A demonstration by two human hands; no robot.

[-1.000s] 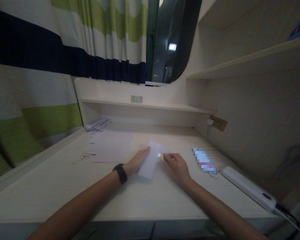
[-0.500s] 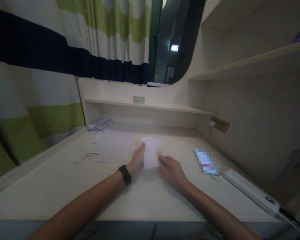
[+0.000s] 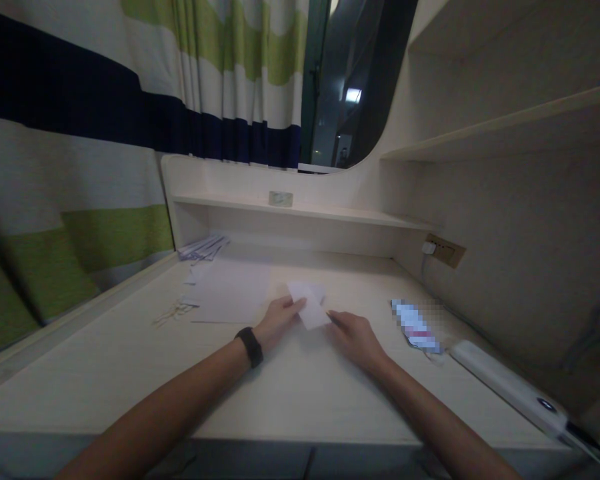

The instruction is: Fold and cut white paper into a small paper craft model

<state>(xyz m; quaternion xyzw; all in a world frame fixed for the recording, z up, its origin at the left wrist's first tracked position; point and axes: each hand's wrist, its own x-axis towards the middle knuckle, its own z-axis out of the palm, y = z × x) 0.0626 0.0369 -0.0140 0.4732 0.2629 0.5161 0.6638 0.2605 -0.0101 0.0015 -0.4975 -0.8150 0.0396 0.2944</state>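
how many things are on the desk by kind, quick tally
small white paper piece, pinched by left hand, right hand at its edge: 1
large white sheet: 1
striped paper bundle: 1
thin strips, a loose cluster too blurred to count singly: 1
blurred-out flat item: 1
white power strip: 1
total: 6

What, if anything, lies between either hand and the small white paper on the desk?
Nothing visible does. The left hand already touches the small white paper at its left edge, and the right hand sits at its lower right edge. The larger sheet lies to the left, out of the way.
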